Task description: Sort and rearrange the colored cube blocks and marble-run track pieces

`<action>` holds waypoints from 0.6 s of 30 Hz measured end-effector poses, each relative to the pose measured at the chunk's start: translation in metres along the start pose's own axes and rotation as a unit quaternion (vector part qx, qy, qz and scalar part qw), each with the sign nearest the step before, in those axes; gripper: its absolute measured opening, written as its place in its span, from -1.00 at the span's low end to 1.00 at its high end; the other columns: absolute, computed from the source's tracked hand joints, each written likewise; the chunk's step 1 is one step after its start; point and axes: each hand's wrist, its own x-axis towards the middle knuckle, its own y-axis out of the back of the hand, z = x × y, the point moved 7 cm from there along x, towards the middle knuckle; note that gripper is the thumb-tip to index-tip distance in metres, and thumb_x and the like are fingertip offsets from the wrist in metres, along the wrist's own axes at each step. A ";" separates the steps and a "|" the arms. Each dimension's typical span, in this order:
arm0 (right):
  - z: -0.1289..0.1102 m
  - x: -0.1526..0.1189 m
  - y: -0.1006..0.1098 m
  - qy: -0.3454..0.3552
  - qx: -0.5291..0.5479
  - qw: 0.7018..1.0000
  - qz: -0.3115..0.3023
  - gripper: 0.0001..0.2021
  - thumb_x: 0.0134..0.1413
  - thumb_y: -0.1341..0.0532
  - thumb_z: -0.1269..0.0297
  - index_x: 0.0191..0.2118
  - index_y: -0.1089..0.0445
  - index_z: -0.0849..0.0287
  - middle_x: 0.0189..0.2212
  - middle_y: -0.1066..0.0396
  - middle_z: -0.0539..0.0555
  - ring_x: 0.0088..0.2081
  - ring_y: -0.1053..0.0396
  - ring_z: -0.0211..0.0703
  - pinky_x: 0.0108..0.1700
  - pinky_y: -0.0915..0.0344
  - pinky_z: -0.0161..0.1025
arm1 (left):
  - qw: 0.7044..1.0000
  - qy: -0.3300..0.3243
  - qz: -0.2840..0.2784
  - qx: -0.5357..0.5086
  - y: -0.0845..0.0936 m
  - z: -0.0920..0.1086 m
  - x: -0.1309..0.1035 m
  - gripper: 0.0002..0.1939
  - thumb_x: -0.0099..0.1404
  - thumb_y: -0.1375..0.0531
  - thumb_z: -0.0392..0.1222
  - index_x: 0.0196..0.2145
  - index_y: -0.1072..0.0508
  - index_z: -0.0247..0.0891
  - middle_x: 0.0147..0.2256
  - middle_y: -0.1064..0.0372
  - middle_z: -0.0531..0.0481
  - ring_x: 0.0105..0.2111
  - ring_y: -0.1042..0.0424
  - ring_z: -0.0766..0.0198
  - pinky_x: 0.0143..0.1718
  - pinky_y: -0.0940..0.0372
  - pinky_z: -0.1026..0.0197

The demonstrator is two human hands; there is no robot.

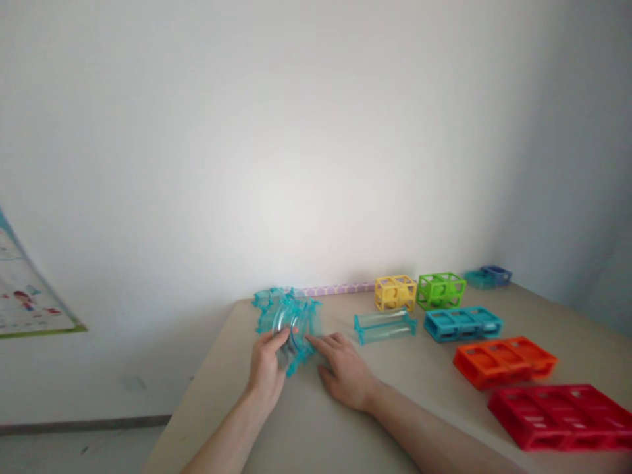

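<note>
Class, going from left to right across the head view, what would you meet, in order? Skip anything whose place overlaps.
Poster → left hand → right hand → yellow frame → green frame → red frame

A plain, pale wall fills the upper and middle frame, brightest near the center and shading to gray toward the upper right, where a darker wall surface meets it. A poster with small printed figures and a green lower border hangs at the left edge. The beige bench extends from the lower center to the right edge, its far side near the wall. At lower left, a dark baseboard borders the gray floor.
</note>
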 end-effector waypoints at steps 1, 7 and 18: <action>0.000 0.000 -0.001 0.003 0.002 1.000 -0.002 -0.35 -0.05 -0.11 0.49 0.23 -0.14 0.06 -0.02 -0.35 0.12 -0.01 -0.20 -0.01 0.09 -0.10 -0.13 | 1.000 -0.008 0.003 -0.018 0.001 0.003 0.000 -0.80 -0.16 -0.39 -0.25 -0.51 -0.55 -0.38 -0.51 -0.48 -0.01 -0.53 -0.39 0.36 -0.48 -0.27 0.35; 0.007 -0.002 0.014 -0.034 0.076 0.992 0.094 -0.58 0.12 -0.08 0.41 0.12 -0.29 0.10 -0.15 -0.33 0.14 -0.09 -0.26 -0.07 0.00 -0.18 -0.17 | 0.994 0.034 -0.101 -0.039 -0.010 0.000 -0.008 -0.84 -0.07 -0.35 -0.19 -0.56 -0.49 -0.35 -0.42 -0.49 -0.06 -0.48 -0.43 0.28 -0.42 -0.33 0.25; -0.014 -0.023 0.032 -0.001 0.284 0.939 0.194 -0.79 0.19 -0.12 0.16 -0.11 -0.29 0.12 -0.30 -0.24 0.03 -0.29 -0.24 -0.19 -0.29 -0.23 -0.29 | 0.960 0.142 -0.237 0.049 -0.035 -0.016 -0.035 -0.68 0.09 -0.30 -0.09 -0.68 -0.39 -0.31 -0.58 -0.35 -0.01 -0.54 -0.35 0.30 -0.46 -0.24 0.30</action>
